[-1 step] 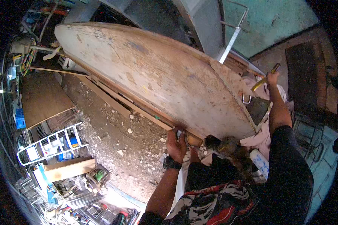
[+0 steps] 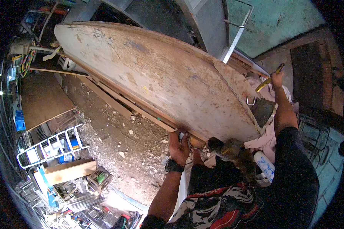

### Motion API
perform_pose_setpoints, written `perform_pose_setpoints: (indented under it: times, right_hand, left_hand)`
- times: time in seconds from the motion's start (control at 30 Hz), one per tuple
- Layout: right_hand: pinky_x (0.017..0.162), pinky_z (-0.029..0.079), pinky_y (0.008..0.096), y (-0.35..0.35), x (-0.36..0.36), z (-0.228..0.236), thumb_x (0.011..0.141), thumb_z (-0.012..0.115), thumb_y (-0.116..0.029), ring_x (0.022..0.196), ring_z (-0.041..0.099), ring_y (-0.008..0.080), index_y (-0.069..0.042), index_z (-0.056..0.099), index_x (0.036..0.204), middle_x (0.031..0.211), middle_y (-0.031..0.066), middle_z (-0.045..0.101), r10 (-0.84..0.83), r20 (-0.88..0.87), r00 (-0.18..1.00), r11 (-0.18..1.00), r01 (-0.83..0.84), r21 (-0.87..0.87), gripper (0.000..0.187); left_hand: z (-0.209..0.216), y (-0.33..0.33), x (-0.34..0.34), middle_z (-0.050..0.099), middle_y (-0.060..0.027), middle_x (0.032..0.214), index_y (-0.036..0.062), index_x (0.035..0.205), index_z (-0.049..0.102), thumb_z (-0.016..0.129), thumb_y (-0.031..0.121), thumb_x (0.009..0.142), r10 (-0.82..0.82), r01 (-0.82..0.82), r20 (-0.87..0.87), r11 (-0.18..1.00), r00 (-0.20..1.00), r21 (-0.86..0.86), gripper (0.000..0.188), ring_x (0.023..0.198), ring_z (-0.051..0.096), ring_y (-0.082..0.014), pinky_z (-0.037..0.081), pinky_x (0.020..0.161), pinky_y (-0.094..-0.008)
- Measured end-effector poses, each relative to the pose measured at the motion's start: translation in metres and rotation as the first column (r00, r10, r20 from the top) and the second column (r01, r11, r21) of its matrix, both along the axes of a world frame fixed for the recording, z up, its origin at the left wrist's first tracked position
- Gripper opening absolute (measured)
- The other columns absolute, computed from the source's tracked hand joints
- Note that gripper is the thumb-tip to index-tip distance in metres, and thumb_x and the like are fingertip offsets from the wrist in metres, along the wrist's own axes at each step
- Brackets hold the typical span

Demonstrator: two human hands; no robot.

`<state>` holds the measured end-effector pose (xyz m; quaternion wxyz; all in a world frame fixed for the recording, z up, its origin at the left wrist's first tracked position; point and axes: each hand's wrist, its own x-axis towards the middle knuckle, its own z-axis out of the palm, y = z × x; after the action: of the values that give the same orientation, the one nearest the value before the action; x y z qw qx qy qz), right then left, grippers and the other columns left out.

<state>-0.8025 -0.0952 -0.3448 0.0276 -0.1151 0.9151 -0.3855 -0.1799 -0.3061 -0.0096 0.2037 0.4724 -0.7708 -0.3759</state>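
A long wooden boat hull [image 2: 153, 76], worn and pale with brown patches, stretches diagonally across the middle. My left hand [image 2: 178, 149], with a dark watch on its wrist, is closed low against the hull's near edge. Its fingers meet at the end of a wooden strip [image 2: 149, 114]; a small whitish bit shows between them, too unclear to name. On the far right, my right hand [image 2: 278, 79] is wrapped round a slim yellow tool [image 2: 264, 84] with a dark end, held beside the hull's squared end. The exact kind of tool cannot be told.
A furry animal [image 2: 233, 150] is close by my legs, under the hull's near end. Rubble-strewn ground [image 2: 122, 149] lies left of my left arm. A white ladder [image 2: 51, 147], a brown board [image 2: 46, 99] and piled metal pieces [image 2: 80, 202] are farther left. Pink cloth [image 2: 269, 135] lies at right.
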Motion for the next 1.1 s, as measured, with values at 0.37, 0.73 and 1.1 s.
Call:
perform_pose_setpoints:
  times: [0.37, 0.73, 1.1]
  right_hand:
    - [0.049, 0.045, 0.0363, -0.034, 0.028, 0.054, 0.080, 0.056, -0.015, 0.068, 0.055, 0.0210, -0.005, 0.033, 0.112, 0.088, 0.0134, 0.049, 0.014, 0.343, 0.939, 0.983, 0.049, -0.176, 0.041]
    - [0.073, 0.048, 0.0419, -0.016, -0.003, 0.031, 0.076, 0.062, -0.018, 0.094, 0.055, 0.0275, 0.004, 0.036, 0.112, 0.102, 0.0203, 0.049, -0.002, 0.223, 0.975, 0.999, -0.006, 0.036, 0.049]
    - [0.076, 0.050, 0.0421, -0.029, 0.009, 0.036, 0.075, 0.063, -0.018, 0.092, 0.057, 0.0326, 0.004, 0.030, 0.124, 0.106, 0.0212, 0.049, 0.010, 0.303, 0.953, 1.000, -0.005, -0.016, 0.063]
  left_hand:
    - [-0.001, 0.039, -0.003, 0.061, -0.0214, 0.098, 0.0012, 0.115, 0.058, 0.059, 0.005, 0.085, -0.093, 0.093, 0.029, 0.996, 0.995, 0.006, 0.030, 0.088, 0.060, -0.0400, 0.049, 0.073, -0.0457]
    - [-0.005, 0.083, 0.006, 0.061, -0.0210, 0.098, 0.0019, 0.111, 0.058, 0.061, 0.007, 0.086, -0.268, 0.242, 0.143, 0.955, 0.953, 0.173, 0.025, 0.088, 0.059, -0.0410, 0.050, 0.074, -0.0433]
    - [0.000, 0.046, 0.050, 0.063, -0.0031, 0.073, 0.0049, 0.101, 0.058, 0.059, 0.016, 0.094, 0.261, 0.253, -0.265, 0.082, 0.928, 0.964, 0.014, 0.047, 0.052, -0.0088, 0.034, 0.039, -0.0210]
